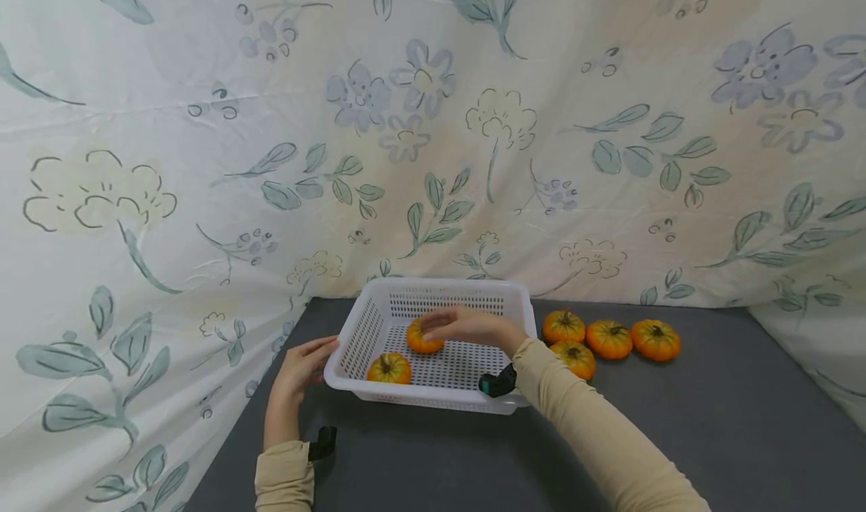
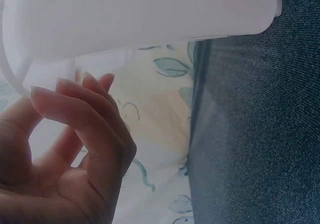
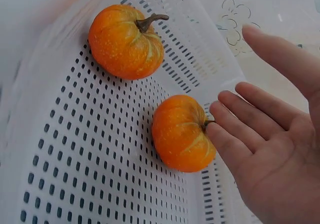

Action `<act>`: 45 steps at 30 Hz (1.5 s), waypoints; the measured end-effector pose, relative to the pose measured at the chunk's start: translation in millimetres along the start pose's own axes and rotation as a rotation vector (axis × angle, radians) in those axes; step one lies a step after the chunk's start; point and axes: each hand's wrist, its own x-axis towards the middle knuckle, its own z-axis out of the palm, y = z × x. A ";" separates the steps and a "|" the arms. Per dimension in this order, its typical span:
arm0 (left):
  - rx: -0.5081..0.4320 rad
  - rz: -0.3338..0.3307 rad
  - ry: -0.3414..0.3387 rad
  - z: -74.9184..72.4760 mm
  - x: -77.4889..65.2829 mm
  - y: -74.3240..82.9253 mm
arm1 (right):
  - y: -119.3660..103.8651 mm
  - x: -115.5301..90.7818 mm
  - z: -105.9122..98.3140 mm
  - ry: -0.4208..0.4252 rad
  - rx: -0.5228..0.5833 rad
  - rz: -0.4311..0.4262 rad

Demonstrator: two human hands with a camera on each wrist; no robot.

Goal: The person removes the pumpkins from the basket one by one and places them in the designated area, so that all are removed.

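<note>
As the person's right hand hangs over a white, rectangular plastic basket with slotted walls, I can see its fingers stretched nearly straight and the thumb held apart, with nothing in its grasp. By the fingertips sits a squat, ribbed orange pumpkin with a brown stem, partly covered by them from where I stand; whether they actually touch it I cannot tell. A second pumpkin, orange streaked with yellow, rests on the basket's perforated floor nearer its front left corner, a little apart from the first.

The left hand is at the basket's left end, fingers bent, tips at the rim; I can't make out whether it pinches the plastic or merely touches it.

The basket stands near the far edge of the dark grey table, closer to the far left corner than to the far right one. Just past its right wall, four more ribbed orange pumpkins sit close together toward that same far edge.

Both arms wear beige sleeves, with a small black device at each wrist. Behind the table hangs a pale cloth printed with bluish flowers and leaves.
</note>
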 end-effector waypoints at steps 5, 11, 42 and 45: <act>0.008 -0.006 0.007 -0.4 -0.4 -1.6 | 4.1 8.6 3.2 -0.065 0.031 0.007; 0.016 -0.007 0.010 -0.8 -0.8 -2.9 | 8.9 16.4 7.3 -0.106 0.098 0.024; -0.001 0.001 -0.002 -0.5 -2.3 -2.3 | 10.8 57.8 30.8 -0.325 0.176 0.145; 0.000 0.003 -0.004 -0.9 -1.7 -1.2 | 9.3 57.4 31.6 -0.329 0.158 0.153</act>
